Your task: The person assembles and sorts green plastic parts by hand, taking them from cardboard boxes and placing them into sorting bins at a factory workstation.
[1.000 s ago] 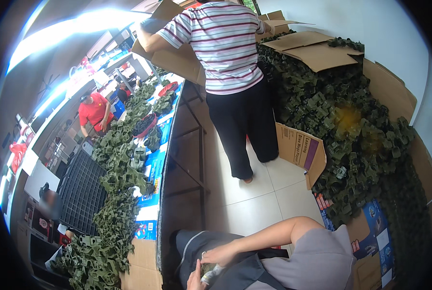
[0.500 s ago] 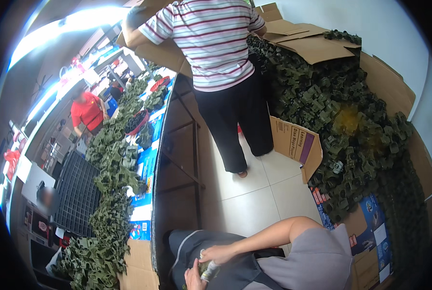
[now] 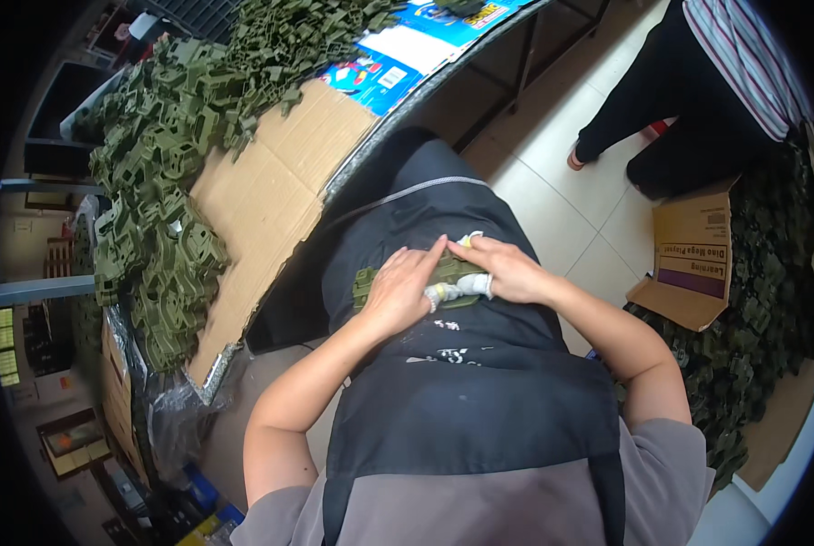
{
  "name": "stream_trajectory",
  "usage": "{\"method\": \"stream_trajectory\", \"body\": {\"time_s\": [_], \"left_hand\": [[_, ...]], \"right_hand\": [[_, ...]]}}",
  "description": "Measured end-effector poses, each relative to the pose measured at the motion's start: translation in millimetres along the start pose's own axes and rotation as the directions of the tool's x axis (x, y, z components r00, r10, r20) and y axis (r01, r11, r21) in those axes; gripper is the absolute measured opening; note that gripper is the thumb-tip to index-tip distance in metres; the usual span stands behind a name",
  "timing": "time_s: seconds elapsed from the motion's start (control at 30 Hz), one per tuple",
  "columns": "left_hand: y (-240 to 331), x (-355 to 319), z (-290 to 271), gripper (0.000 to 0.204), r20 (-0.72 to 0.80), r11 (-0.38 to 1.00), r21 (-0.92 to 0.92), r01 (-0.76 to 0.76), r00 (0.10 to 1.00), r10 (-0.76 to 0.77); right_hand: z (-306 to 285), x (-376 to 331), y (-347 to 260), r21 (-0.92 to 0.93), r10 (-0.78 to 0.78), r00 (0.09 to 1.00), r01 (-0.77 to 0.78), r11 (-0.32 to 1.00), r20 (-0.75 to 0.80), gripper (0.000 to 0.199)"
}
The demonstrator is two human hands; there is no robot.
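Olive-green plastic part [image 3: 443,271] sits on the lap, on the dark apron [image 3: 461,364], mid-frame. It looks flat and elongated, with ribbed or notched edges and a matte moulded finish. Only its left end and a strip between the hands show; the rest is covered.

Left hand [image 3: 398,291] lies flat on top of the part, fingers together and extended, pointing up-right, palm pressing down. One fingertip is wrapped in white tape or a cot.

Right hand [image 3: 507,271] comes in from the right, fingers curled together onto the part's right end. There is white wrap on a finger there too. Can't tell if it is pinching or just pressing.

On the left, a sheet of cardboard [image 3: 261,200] covers the table, with a big heap of the same green parts [image 3: 170,164] beyond it on the far left.

On the far right, another person in dark trousers [image 3: 671,109] stands on the tile floor [image 3: 571,218]. An open cardboard box [image 3: 689,264] sits beside more green parts.
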State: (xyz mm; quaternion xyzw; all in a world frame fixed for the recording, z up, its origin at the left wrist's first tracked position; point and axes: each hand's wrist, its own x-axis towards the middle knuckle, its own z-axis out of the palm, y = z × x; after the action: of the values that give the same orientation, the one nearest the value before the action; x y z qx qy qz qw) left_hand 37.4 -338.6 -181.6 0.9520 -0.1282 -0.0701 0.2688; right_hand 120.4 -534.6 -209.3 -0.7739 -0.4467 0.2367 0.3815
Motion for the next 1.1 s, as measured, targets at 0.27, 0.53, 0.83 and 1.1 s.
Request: {"method": "stream_trajectory", "body": {"time_s": [0.27,0.53,0.83,1.1], "left_hand": [[-5.6,0.7,-2.7,0.074,0.084,0.999,0.047,0.003,0.996,-0.007],[-13.6,7.4,-8.1,0.070,0.133,0.993,-0.115,-0.001,0.991,0.016],[-22.9,7.5,-12.3,0.071,0.157,0.970,-0.241,0.011,0.987,0.028],[-21.9,8.4,1.9,0.063,0.073,0.987,-0.154,-0.040,0.996,0.052]], "right_hand": [[7.8,0.8,-3.6,-0.128,-0.004,1.000,0.006,0.992,0.015,0.062],[-2.7,4.8,4.9,-0.139,-0.084,0.996,0.078,0.987,-0.035,0.051],[-16.7,-3.4,-16.6,-0.234,0.017,0.998,-0.004,0.972,0.053,0.047],[-4.1,8.1,-8.9,0.133,0.144,0.988,-0.150,0.980,0.052,0.052]]}}
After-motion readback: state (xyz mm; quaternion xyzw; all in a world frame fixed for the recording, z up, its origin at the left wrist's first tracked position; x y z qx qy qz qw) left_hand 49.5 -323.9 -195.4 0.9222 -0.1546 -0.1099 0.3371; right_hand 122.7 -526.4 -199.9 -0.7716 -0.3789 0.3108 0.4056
